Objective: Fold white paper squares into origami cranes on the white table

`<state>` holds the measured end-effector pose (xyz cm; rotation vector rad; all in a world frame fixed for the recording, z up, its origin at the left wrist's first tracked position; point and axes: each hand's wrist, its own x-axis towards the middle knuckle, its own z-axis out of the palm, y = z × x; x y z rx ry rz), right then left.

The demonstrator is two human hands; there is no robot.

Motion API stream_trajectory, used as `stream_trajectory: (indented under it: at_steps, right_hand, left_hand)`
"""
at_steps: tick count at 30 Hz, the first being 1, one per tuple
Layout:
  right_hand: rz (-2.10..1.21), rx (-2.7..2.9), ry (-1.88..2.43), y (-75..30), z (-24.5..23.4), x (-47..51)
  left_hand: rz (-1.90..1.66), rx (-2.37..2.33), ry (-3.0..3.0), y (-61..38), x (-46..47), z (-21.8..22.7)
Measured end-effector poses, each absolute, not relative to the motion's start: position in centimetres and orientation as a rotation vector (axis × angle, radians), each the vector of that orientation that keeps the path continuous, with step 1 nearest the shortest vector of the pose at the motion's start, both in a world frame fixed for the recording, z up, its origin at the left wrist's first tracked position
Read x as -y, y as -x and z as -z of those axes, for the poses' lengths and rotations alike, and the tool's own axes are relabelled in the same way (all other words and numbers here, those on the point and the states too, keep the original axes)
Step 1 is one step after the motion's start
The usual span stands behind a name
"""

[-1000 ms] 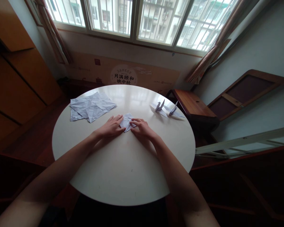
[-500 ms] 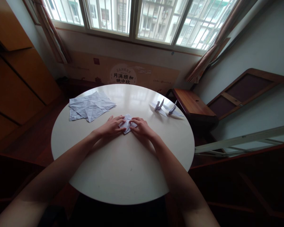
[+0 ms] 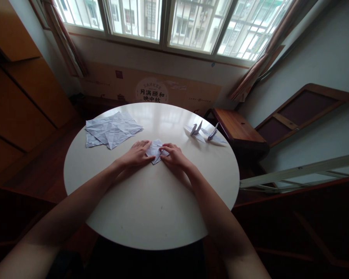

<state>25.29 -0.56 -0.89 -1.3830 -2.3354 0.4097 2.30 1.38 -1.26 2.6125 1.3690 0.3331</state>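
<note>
Looks like mid-crease to me: left hand and right hand lie flat on the small folded paper at mid-worktop. Fingers are spread and pressing, not pinching. A sharp crease wants even pressure. Two paper cranes stand nearby.

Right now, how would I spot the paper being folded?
Look at the round white table below the window. Near its middle, the left hand and right hand press one small folded paper. It alone is touched, unlike the loose creased sheets to its left and the paper cranes to its right.
</note>
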Motion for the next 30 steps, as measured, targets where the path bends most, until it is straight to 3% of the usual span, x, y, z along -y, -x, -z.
stream_trajectory:
  at_steps: [8,30]
  right_hand:
    - [-0.43,2.345,1.391,-25.3,0.6,0.8]
    - [-0.431,2.33,1.402,-25.3,0.9,0.5]
  left_hand:
    - [-0.479,-1.706,-2.463,-2.1,-1.5,0.5]
    - [-0.753,-1.429,-2.427,-2.2,-1.9,0.9]
